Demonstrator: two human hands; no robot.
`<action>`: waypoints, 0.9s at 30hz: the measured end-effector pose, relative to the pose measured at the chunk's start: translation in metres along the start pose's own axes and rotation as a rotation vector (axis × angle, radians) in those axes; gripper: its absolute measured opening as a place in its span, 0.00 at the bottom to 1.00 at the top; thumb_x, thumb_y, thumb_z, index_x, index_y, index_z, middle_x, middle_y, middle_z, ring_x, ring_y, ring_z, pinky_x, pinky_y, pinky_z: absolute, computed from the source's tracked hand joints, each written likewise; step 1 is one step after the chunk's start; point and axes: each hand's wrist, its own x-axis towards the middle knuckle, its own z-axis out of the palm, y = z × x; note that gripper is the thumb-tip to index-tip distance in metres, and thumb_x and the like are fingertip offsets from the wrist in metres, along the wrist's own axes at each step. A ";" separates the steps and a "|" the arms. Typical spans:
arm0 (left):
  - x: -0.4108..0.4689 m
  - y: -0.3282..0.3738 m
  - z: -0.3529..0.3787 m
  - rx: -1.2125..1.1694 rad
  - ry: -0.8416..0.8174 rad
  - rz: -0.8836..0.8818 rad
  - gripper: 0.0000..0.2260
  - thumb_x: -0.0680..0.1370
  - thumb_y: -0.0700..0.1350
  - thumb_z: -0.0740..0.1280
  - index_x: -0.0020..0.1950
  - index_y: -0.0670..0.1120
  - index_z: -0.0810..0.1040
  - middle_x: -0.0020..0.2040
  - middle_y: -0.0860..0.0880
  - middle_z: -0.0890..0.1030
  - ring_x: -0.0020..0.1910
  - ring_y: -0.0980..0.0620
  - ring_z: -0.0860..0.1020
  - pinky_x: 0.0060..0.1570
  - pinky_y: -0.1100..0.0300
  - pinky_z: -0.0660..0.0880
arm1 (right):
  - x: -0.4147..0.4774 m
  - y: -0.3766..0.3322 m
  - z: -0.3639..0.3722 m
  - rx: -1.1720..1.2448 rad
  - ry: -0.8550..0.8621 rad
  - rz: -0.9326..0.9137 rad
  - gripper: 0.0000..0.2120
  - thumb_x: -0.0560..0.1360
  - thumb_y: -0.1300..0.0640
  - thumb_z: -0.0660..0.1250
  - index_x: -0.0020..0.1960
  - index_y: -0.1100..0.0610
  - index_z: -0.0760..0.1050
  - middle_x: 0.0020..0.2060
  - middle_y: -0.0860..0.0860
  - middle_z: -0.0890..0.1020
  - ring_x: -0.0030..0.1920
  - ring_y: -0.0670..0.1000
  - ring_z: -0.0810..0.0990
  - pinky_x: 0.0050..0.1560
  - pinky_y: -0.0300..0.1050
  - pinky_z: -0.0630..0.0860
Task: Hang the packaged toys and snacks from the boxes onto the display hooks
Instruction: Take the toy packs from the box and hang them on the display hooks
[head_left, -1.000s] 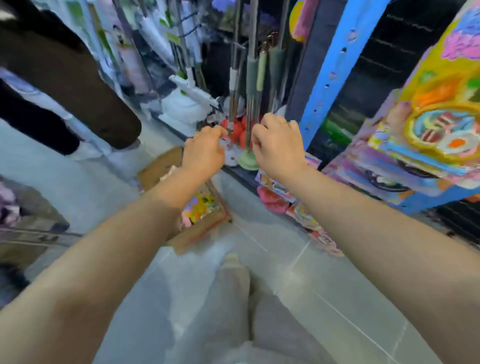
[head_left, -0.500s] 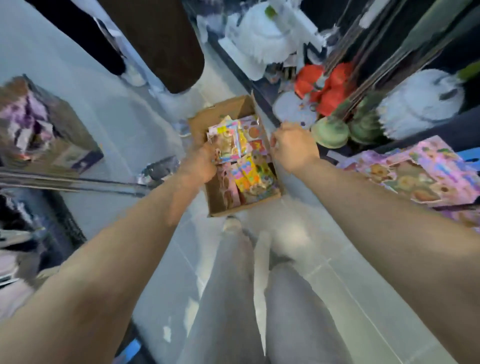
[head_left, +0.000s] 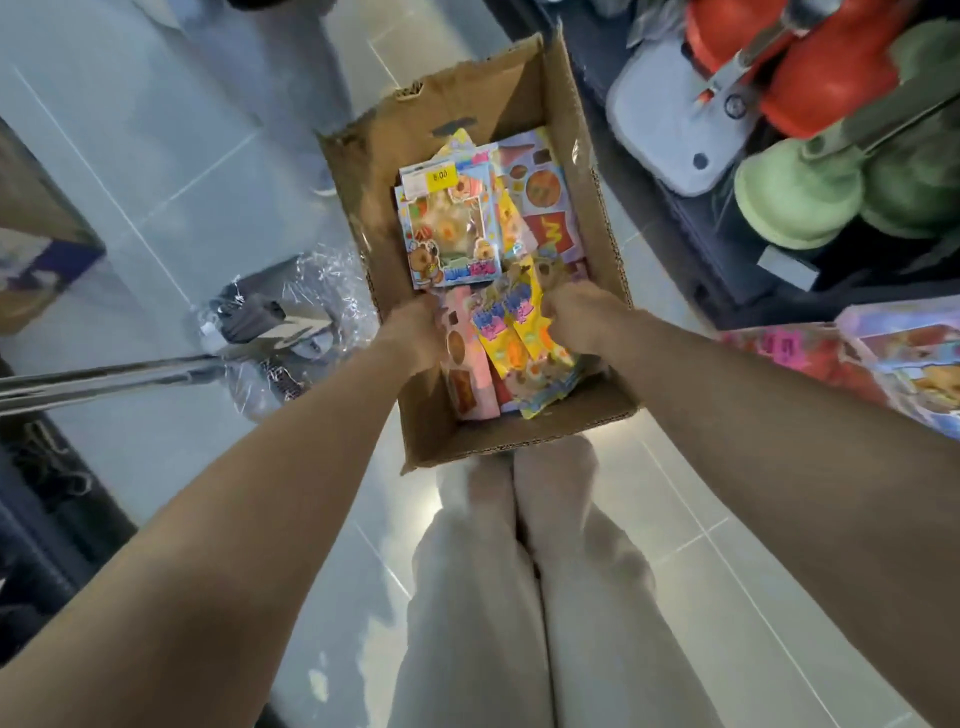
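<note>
An open cardboard box (head_left: 519, 437) stands on the tiled floor just in front of my legs. It holds several colourful packaged toys. A blue-framed pack (head_left: 451, 228) with a yellow price sticker lies on top at the far side. Yellow packs (head_left: 511, 338) and a pink pack (head_left: 464, 376) lie nearer to me. Both my hands reach down into the box. My left hand (head_left: 415, 332) curls its fingers at the near edge of the blue-framed pack. My right hand (head_left: 577, 317) grips the top of the yellow packs; its fingertips are hidden.
Green (head_left: 795, 202) and red (head_left: 831, 78) mop heads and a grey mop pad (head_left: 670, 130) fill the low shelf at the right. Colourful toy packs (head_left: 893, 364) hang at the right edge. A plastic-wrapped item (head_left: 280, 322) on a metal pole (head_left: 104, 374) lies left of the box.
My view has tipped down from the display hooks to the box. Both hands have come down from the rack and gone into the box, closing on packs.
</note>
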 end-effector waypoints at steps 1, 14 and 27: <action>0.015 0.001 0.009 0.004 -0.014 -0.010 0.16 0.79 0.42 0.59 0.67 0.44 0.69 0.63 0.44 0.75 0.59 0.45 0.75 0.50 0.59 0.70 | 0.017 0.001 0.007 -0.008 -0.012 0.005 0.15 0.77 0.62 0.61 0.63 0.60 0.74 0.59 0.59 0.76 0.58 0.59 0.76 0.53 0.46 0.76; 0.154 0.013 0.055 -0.150 0.063 0.096 0.06 0.75 0.39 0.67 0.50 0.38 0.81 0.50 0.40 0.81 0.53 0.44 0.79 0.54 0.55 0.75 | 0.156 0.012 0.032 -0.192 0.051 -0.139 0.23 0.75 0.69 0.60 0.69 0.58 0.68 0.66 0.58 0.70 0.67 0.61 0.69 0.61 0.49 0.71; 0.046 0.037 -0.018 -0.046 -0.033 0.038 0.08 0.73 0.31 0.58 0.42 0.41 0.73 0.40 0.37 0.73 0.43 0.42 0.74 0.37 0.55 0.68 | 0.055 0.003 -0.037 -0.437 -0.089 -0.210 0.07 0.74 0.67 0.61 0.47 0.61 0.77 0.36 0.54 0.72 0.59 0.59 0.75 0.60 0.53 0.70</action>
